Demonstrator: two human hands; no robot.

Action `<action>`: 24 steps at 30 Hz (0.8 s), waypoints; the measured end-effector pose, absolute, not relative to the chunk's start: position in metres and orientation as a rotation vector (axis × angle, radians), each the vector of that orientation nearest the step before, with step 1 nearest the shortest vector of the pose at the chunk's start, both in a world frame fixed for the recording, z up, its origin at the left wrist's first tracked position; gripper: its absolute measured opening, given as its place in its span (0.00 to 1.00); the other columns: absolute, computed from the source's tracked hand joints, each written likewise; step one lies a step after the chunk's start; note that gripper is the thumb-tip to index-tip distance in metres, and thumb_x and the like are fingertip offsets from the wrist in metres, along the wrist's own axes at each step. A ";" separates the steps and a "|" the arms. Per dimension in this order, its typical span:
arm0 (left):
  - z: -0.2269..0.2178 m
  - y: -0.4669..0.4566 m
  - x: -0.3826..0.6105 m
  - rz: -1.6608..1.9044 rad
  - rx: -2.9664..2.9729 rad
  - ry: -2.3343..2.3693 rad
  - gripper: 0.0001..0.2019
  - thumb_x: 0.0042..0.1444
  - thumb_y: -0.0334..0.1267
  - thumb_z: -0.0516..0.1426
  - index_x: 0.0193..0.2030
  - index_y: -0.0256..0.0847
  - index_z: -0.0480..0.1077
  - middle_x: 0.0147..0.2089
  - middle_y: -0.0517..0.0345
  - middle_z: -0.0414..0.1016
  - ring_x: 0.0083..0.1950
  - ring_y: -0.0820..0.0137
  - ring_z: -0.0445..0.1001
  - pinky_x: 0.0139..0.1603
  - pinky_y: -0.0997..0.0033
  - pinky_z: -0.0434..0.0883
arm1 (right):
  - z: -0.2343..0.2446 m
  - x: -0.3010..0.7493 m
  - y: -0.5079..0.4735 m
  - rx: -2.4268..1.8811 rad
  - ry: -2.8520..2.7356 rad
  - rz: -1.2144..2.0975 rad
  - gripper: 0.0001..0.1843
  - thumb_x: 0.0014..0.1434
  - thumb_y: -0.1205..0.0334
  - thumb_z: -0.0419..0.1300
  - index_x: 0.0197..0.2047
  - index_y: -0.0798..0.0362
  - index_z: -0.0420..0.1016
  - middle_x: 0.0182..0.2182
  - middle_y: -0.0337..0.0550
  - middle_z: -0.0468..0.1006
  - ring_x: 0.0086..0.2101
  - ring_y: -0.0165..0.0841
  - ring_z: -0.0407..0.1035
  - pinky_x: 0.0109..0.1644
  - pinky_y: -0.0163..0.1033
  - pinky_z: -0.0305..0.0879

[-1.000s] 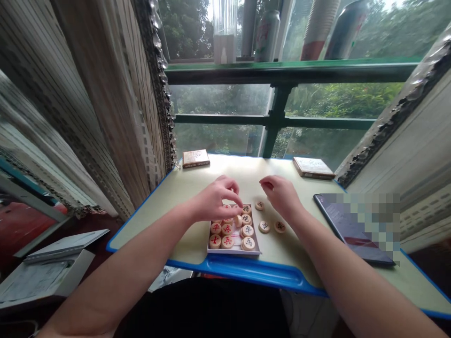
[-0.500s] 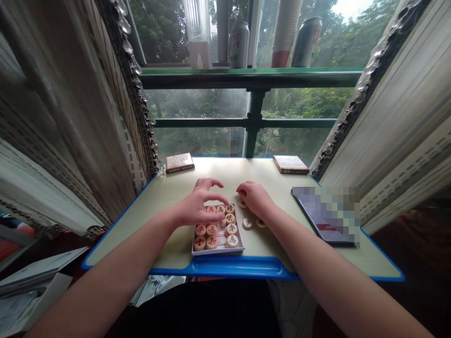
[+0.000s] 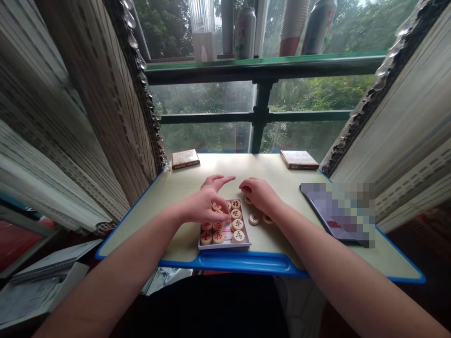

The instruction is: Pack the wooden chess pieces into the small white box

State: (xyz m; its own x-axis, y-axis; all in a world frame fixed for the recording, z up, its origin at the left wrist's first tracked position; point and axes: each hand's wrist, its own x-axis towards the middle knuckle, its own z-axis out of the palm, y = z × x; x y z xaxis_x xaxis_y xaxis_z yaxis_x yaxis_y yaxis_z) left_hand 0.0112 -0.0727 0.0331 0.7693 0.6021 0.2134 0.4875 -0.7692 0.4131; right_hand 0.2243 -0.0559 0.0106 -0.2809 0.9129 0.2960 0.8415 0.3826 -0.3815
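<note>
A small white box (image 3: 225,245) of round wooden chess pieces with red and black characters sits near the front of a pale table (image 3: 183,188) with a blue rim. My left hand (image 3: 206,206) hovers over the box's far end, index and middle fingers stretched out, thumb and lower fingers pinched on a piece (image 3: 221,215). My right hand (image 3: 260,195) is curled just right of the box, knuckles up, over a loose piece; what its fingers hold is hidden. Two more loose pieces (image 3: 254,218) lie by its wrist.
Two flat card boxes lie at the table's far corners, one left (image 3: 185,158), one right (image 3: 299,159). A dark tablet (image 3: 338,213) lies at the right. Drink cans (image 3: 244,33), stacked cups (image 3: 294,23) and a clear holder (image 3: 201,28) stand on the window ledge. Curtains (image 3: 88,117) hang close on both sides.
My left hand has gone from a spread over the box to a pinch on a piece with two fingers lifted. My right hand has stayed curled beside the box. The view has shifted slightly.
</note>
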 end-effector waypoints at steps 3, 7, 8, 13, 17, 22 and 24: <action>0.034 -0.072 0.011 0.496 2.617 0.851 0.07 0.47 0.45 0.62 0.26 0.46 0.79 0.70 0.63 0.46 0.68 0.49 0.42 0.65 0.45 0.49 | 0.010 0.225 -0.054 -1.537 -2.173 0.199 0.11 0.57 0.71 0.54 0.38 0.55 0.78 0.37 0.47 0.78 0.37 0.34 0.71 0.43 0.35 0.63; 0.035 -0.071 0.010 0.520 2.618 0.891 0.04 0.47 0.40 0.62 0.28 0.46 0.78 0.69 0.63 0.50 0.67 0.52 0.43 0.65 0.47 0.49 | 0.010 0.226 -0.054 -1.566 -2.166 0.193 0.11 0.58 0.70 0.54 0.38 0.55 0.78 0.37 0.47 0.78 0.37 0.34 0.71 0.43 0.35 0.63; 0.035 -0.071 0.010 0.515 2.620 0.902 0.04 0.46 0.39 0.62 0.30 0.47 0.78 0.69 0.63 0.50 0.67 0.53 0.43 0.65 0.47 0.49 | 0.010 0.225 -0.054 -1.569 -2.165 0.191 0.12 0.58 0.70 0.54 0.38 0.55 0.78 0.37 0.47 0.78 0.37 0.34 0.71 0.43 0.35 0.63; 0.032 -0.069 0.009 0.422 2.648 0.885 0.05 0.45 0.39 0.63 0.31 0.46 0.78 0.68 0.61 0.51 0.67 0.50 0.43 0.64 0.46 0.50 | 0.010 0.224 -0.055 -1.575 -2.162 0.193 0.12 0.58 0.70 0.54 0.38 0.55 0.78 0.37 0.48 0.79 0.37 0.35 0.71 0.42 0.36 0.63; 0.032 -0.069 0.010 0.407 2.662 0.873 0.07 0.45 0.41 0.63 0.31 0.45 0.78 0.68 0.59 0.50 0.67 0.49 0.42 0.64 0.44 0.49 | 0.010 0.222 -0.055 -1.537 -2.155 0.170 0.11 0.58 0.70 0.54 0.38 0.55 0.78 0.37 0.47 0.79 0.36 0.34 0.71 0.41 0.35 0.63; 0.033 -0.071 0.012 0.375 2.690 0.862 0.08 0.46 0.43 0.63 0.31 0.44 0.77 0.68 0.58 0.51 0.67 0.50 0.43 0.64 0.46 0.50 | 0.012 0.220 -0.056 -1.461 -2.131 0.143 0.12 0.59 0.70 0.53 0.38 0.55 0.79 0.36 0.47 0.79 0.35 0.33 0.71 0.40 0.34 0.63; 0.034 -0.072 0.013 0.362 2.703 0.855 0.07 0.46 0.43 0.62 0.31 0.44 0.77 0.67 0.58 0.52 0.66 0.50 0.44 0.64 0.46 0.50 | 0.013 0.219 -0.058 -1.428 -2.128 0.148 0.12 0.59 0.70 0.54 0.38 0.55 0.79 0.36 0.47 0.79 0.35 0.32 0.71 0.40 0.34 0.63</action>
